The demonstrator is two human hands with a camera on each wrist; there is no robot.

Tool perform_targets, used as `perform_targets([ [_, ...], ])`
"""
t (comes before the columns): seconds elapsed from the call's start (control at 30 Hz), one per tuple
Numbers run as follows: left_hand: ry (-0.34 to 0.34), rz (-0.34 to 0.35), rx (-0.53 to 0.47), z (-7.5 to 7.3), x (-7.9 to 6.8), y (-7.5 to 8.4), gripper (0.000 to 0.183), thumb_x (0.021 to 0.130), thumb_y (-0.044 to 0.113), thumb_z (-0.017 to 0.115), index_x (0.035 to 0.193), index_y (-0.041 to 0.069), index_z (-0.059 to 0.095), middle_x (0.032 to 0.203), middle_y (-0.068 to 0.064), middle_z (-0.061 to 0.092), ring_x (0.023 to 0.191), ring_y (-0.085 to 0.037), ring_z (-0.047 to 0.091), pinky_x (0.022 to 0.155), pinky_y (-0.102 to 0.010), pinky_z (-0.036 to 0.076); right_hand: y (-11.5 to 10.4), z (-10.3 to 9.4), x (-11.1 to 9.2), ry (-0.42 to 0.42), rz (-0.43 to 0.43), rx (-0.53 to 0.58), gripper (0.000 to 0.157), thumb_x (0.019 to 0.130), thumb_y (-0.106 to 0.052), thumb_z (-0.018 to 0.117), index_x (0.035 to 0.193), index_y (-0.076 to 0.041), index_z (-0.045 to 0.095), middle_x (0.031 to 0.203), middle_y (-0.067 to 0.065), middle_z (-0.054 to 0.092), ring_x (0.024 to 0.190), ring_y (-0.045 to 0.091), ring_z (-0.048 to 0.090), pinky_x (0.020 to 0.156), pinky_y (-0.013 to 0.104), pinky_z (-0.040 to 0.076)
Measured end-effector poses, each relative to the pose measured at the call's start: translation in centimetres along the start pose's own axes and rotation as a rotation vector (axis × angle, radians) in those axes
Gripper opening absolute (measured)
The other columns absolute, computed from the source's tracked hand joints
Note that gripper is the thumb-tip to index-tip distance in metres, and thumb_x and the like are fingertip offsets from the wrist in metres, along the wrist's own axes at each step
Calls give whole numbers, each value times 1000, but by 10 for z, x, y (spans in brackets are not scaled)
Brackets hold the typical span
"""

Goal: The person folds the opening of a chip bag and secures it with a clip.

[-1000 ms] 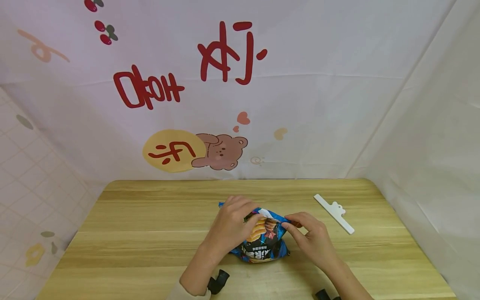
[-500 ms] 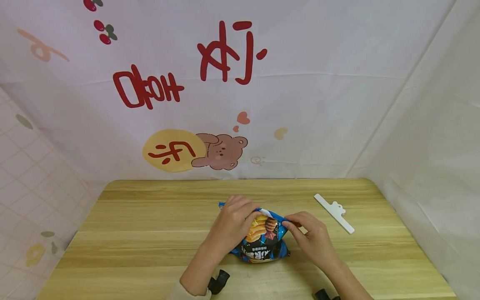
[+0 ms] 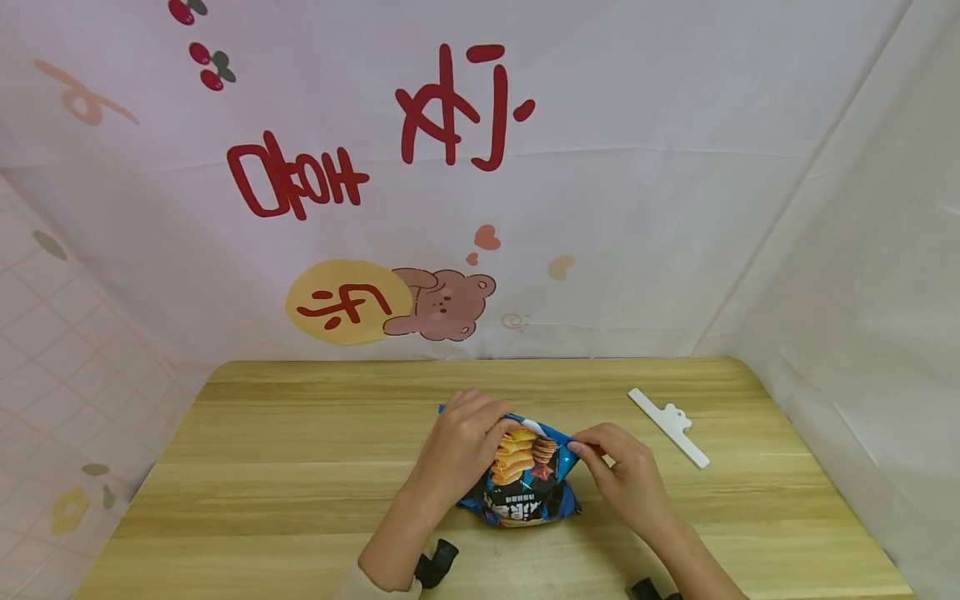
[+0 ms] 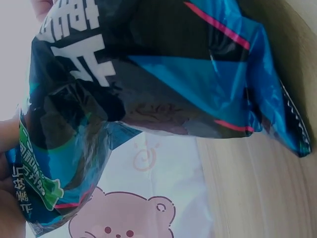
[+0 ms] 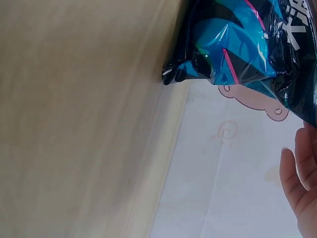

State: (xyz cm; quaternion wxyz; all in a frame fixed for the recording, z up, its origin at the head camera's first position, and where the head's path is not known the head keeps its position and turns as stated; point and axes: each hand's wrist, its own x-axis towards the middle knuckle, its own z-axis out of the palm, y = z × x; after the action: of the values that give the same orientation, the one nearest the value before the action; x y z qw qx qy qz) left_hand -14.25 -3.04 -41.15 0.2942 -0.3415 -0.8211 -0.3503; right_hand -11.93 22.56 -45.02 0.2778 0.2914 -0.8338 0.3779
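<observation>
A blue and black chip bag (image 3: 525,487) stands on the table in the middle of the head view, its printed front toward me. My left hand (image 3: 461,442) grips the top of the bag on its left side, covering part of it. At the top right corner, my right hand (image 3: 622,471) pinches the bag's edge between thumb and fingers. The left wrist view shows the bag (image 4: 163,74) close up, with fingers at the left edge. In the right wrist view the bag (image 5: 237,44) fills the upper right, above part of my right hand (image 5: 302,178).
A white sealing clip (image 3: 670,427) lies on the wooden table (image 3: 300,467) to the right of the bag. Black wrist-mount parts (image 3: 437,564) show near the front. A printed cloth wall (image 3: 615,250) stands behind the table.
Both hands keep their hold on the bag's top edge. The right fingertips shift very slightly along the corner; the clip stays where it was.
</observation>
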Motion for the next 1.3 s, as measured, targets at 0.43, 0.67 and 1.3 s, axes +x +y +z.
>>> perform_targets([
  [0.43,-51,-8,13,-2,0,1,2,94,6,78,95,6,76,93,0,74,92,-18,65,88,-33,55,2,-1,-2,-45,-30,-73,23,86,11,77,94,-11,72,89,-5,69,80,10,61,73,18,49],
  [0.67,-71,-12,35,-3,0,1,6,93,2,78,93,7,74,92,0,73,91,-18,64,84,-32,54,0,-2,0,-40,-28,-48,29,83,15,77,94,-11,72,88,-5,68,78,8,58,69,18,47],
  [1.3,-66,-1,-5,-3,2,0,5,92,4,79,93,7,75,91,0,72,90,-17,64,86,-31,55,0,-8,4,-30,-3,-42,35,78,15,82,96,-14,76,89,-8,70,75,5,60,62,15,46],
])
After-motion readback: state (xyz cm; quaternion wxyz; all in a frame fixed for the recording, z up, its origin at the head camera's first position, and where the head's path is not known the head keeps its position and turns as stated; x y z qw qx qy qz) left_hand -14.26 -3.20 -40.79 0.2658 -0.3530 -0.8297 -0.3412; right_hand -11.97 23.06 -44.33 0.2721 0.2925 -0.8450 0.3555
